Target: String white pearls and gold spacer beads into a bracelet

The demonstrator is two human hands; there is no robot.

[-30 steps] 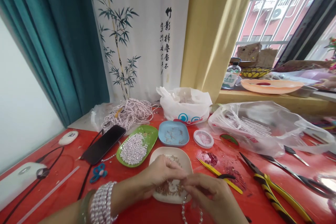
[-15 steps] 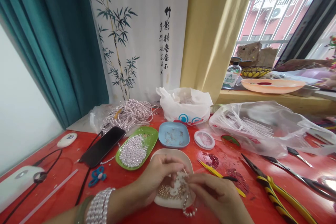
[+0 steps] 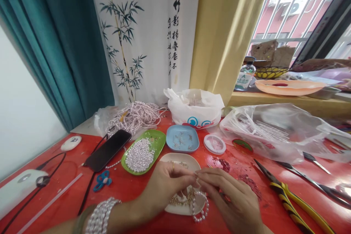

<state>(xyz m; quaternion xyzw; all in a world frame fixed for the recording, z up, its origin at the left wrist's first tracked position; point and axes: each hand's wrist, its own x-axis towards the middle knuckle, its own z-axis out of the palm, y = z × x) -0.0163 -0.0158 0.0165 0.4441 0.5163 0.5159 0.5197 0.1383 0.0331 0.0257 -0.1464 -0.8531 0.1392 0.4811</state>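
A red table [image 3: 123, 186] stands against the back of the room. A plain white wall [image 3: 22, 109] rises at the left, and beside it hangs a teal curtain [image 3: 63, 44]. In the middle hangs a white cloth [image 3: 153, 44] painted with ink bamboo and a column of black characters. Next to that is a mustard-yellow curtain [image 3: 227, 33]. On the right a window [image 3: 290, 11] with white bars and a dark frame [image 3: 320, 25] looks onto a pink-red building [image 3: 276, 22]. A wooden sill [image 3: 274, 101] runs beneath it. Daylight comes in through the window and puts a shine on the tabletop.
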